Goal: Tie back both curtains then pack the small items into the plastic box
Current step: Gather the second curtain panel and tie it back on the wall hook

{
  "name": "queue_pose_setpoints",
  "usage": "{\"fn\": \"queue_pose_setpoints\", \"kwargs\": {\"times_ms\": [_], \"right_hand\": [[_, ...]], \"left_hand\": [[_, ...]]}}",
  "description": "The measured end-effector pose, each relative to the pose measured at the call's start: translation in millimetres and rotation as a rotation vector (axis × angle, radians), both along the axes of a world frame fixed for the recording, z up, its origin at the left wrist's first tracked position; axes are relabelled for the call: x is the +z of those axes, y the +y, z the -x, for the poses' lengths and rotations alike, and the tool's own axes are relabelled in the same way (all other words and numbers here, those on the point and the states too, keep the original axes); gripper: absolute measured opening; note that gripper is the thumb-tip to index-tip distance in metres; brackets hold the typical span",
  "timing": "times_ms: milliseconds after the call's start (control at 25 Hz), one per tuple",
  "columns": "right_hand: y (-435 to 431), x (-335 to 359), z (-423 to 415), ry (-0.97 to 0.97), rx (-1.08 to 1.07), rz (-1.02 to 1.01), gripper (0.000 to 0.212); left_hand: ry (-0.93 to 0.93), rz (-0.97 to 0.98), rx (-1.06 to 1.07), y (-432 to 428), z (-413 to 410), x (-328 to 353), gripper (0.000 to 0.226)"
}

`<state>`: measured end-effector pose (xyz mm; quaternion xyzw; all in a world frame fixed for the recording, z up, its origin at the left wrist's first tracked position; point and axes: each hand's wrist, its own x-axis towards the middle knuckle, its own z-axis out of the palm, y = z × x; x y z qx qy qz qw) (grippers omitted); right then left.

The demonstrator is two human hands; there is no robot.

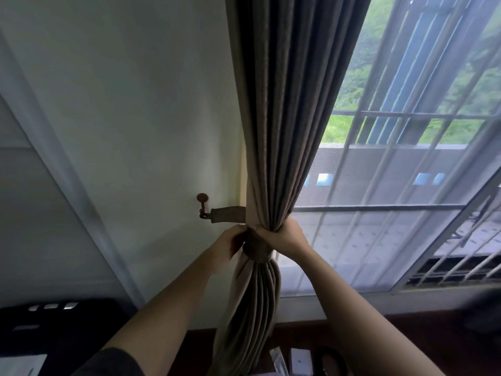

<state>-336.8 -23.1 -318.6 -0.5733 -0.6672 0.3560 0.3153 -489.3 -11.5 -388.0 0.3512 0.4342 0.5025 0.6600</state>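
I had the grey-brown pleated fabric curtain bunched beside the window, right hand clenched round its gather just above the matching fabric tieback band, left hand pinching that band. Soft, bulky cloth, I judged; best gripped at the cinched waist.

the grey-brown pleated curtain hung upright, gathered into a tight bundle and cinched at its waist by a matching fabric tieback whose strap ran left to a wall hook.
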Motion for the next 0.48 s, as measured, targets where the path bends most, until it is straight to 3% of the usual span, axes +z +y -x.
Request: {"fn": "queue_pose_setpoints", "kwargs": {"times_ms": [120,200,320,480], "right_hand": [[4,1,-3,0.026,0.071,0.036,0.032],[8,1,-4,0.045,0.124,0.067,0.034],[13,2,-7,0.057,0.215,0.096,0.044],[13,3,-10,0.137,0.338,0.200,0.051]], "left_hand": [[-0.039,-0.042,-0.179,-10,3,0,0.027],[0.013,-0.073,-0.252,-12,6,-2,0.037],[0.117,-0.120,-0.240,-8,8,-5,0.034],[0.105,-0.087,-0.179,-2,4,-10,0.036]]}}
